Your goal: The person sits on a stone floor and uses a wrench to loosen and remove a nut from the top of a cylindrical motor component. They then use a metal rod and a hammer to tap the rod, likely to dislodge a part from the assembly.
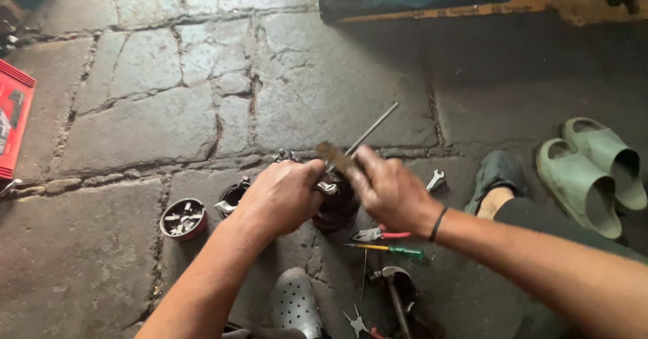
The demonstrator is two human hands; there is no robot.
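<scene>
Cracked stone floor (155, 123), hands (283, 194) gripping blurred, seemingly rusty tool (335, 157)

Dark round part (337, 207) mostly hidden behind both hands; right hand (388, 190) motion-blurred; red box (13, 120) cut off at left edge.

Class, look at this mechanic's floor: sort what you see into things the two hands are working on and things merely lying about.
In hand:
left hand on the dark round part
right hand gripping the long metal rod

Lying about:
pale green sandals
red-handled pliers
green-handled screwdriver
small spanner
round tin of small parts
hammer
red box
</scene>
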